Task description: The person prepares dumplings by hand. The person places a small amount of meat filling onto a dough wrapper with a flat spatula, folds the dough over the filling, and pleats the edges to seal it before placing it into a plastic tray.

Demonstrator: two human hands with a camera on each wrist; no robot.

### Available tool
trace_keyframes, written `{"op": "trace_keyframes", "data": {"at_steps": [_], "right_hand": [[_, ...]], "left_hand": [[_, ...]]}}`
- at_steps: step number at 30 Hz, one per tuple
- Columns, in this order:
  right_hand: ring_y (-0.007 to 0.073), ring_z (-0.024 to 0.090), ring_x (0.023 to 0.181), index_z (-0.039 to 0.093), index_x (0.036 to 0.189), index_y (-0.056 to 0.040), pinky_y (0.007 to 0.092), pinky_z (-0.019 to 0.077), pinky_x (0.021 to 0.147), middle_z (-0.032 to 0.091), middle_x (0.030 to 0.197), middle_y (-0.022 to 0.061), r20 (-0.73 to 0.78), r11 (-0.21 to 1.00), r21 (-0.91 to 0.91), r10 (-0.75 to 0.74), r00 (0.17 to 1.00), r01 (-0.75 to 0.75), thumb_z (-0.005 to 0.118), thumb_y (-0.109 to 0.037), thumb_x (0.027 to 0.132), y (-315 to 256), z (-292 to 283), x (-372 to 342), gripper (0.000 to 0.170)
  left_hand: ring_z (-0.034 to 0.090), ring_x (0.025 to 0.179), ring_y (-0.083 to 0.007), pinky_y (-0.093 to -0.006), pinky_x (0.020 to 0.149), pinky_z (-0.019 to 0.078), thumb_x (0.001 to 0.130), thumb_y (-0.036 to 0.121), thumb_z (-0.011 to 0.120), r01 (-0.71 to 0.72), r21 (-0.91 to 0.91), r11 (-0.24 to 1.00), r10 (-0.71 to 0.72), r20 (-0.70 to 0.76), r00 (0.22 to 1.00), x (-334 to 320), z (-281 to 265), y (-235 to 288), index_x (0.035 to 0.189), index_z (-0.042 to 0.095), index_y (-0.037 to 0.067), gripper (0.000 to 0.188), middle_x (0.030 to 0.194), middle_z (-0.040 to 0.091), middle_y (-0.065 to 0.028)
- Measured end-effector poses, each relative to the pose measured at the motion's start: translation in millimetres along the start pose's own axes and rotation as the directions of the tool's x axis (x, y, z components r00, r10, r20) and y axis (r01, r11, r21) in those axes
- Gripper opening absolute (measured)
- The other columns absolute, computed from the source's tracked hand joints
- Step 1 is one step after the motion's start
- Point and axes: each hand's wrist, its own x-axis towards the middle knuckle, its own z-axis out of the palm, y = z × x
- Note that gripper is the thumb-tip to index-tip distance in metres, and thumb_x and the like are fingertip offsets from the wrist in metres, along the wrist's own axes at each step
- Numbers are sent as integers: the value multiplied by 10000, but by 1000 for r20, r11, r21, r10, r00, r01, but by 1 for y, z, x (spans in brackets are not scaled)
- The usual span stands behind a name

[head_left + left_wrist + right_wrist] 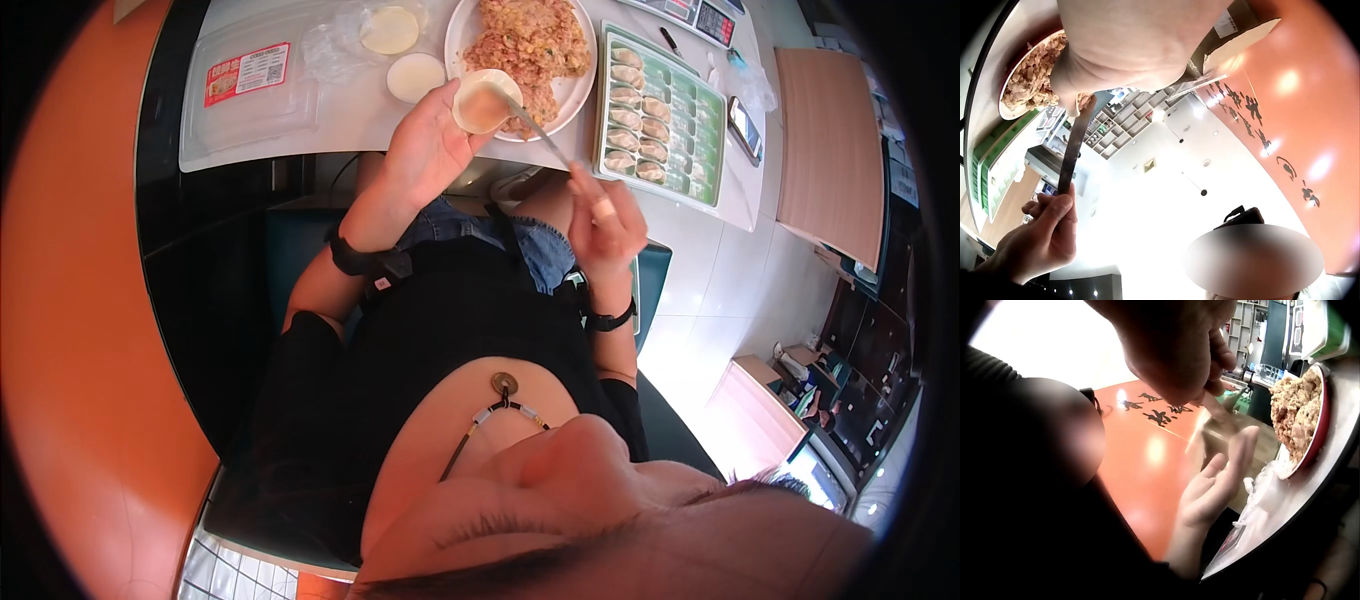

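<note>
In the head view the left hand (pixel 430 145) holds a round dough wrapper (pixel 465 112) with a smear of meat filling (pixel 486 104) on it. The right hand (pixel 608 228) grips a flat metal blade (pixel 545 136), its tip at the wrapper. The left wrist view shows the blade (pixel 1074 153) rising from the pinching fingers of the right hand (pixel 1041 240) to the wrapper edge under the left hand (pixel 1129 44). In the right wrist view the left hand (pixel 1210 494) is palm up, its thumb apart from the fingers; the right hand (pixel 1172 356) partly hides the wrapper.
A plate of meat filling (pixel 530 45) lies beyond the hands. To its right is a green tray (pixel 690 130) with rows of dumplings (pixel 625 117), then a phone (pixel 744 130). On the left are loose wrappers (pixel 415 78), a plastic bag (pixel 335 50) and a clear labelled container (pixel 215 125).
</note>
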Motion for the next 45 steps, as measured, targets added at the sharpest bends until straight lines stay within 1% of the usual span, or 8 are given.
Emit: {"op": "trace_keyframes", "data": {"at_steps": [8, 12, 17, 24, 25, 37, 40, 45], "right_hand": [[189, 568, 605, 738, 1043, -38, 309, 460, 596, 625, 723, 82, -6, 997, 27, 66, 998, -66, 741, 19, 796, 15, -11, -9, 253], [58, 498, 618, 703, 981, 5, 216, 412, 579, 589, 717, -3, -34, 785, 395, 532, 846, -478, 585, -40, 960, 39, -22, -1, 128], [37, 408, 600, 684, 979, -10, 201, 342, 539, 550, 714, -29, 219, 730, 436, 482, 848, -527, 573, -97, 988, 71, -10, 25, 142], [35, 415, 636, 684, 979, -10, 206, 348, 565, 572, 737, -48, 229, 721, 518, 402, 887, -461, 584, -101, 983, 67, -9, 47, 135], [38, 412, 615, 684, 975, -5, 209, 347, 549, 577, 727, -36, 191, 846, 411, 284, 940, -339, 594, -96, 972, 72, -3, 48, 128], [94, 515, 605, 700, 953, -1, 253, 425, 566, 661, 757, 77, 197, 829, 289, 437, 878, -478, 641, -84, 925, 47, -8, 51, 105], [96, 540, 621, 706, 955, -1, 264, 446, 582, 668, 765, 76, 110, 711, 360, 611, 784, -604, 648, -79, 921, 54, -15, 38, 103], [270, 636, 697, 716, 932, -25, 347, 499, 621, 644, 791, 140, -206, 918, -64, 371, 905, -391, 664, -18, 856, 61, -34, 7, 93]], "left_hand": [[475, 1328, -245, -403, 1147, 372, 1055, 263, 367, 26, 27, 999, -26, -1, 1000, -3, 5, 3, 1397, 391, -37, 456, 1424, 491, -136], [468, 1333, -253, -409, 1145, 375, 1056, 263, 364, 53, 54, 997, -54, 19, 998, -7, 8, 5, 1416, 363, -37, 469, 1432, 481, -143], [462, 1340, -258, -395, 1143, 373, 1059, 269, 352, 151, 140, 978, -165, 93, 982, -11, 19, 6, 1459, 301, -26, 499, 1461, 448, -153], [464, 1339, -247, -379, 1137, 377, 1057, 275, 366, 124, 155, 980, -133, 47, 990, -14, 19, 5, 1456, 316, -27, 503, 1460, 451, -150], [469, 1331, -238, -382, 1134, 377, 1056, 267, 380, 128, 154, 980, -139, 57, 989, -14, 19, 5, 1443, 336, -16, 482, 1449, 462, -139], [480, 1308, -207, -380, 1129, 368, 1050, 250, 412, 97, 91, 991, -100, 31, 995, -5, 4, -2, 1397, 408, 1, 428, 1401, 505, -104], [474, 1317, -218, -395, 1143, 343, 1051, 261, 404, 82, 97, 992, -83, 12, 996, -7, 7, 3, 1396, 411, -4, 436, 1409, 506, -109], [398, 1387, -305, -467, 1188, 280, 1049, 279, 395, -28, 136, 990, 35, -53, 998, -9, 2, 30, 1400, 392, -16, 458, 1453, 453, -191]]}}
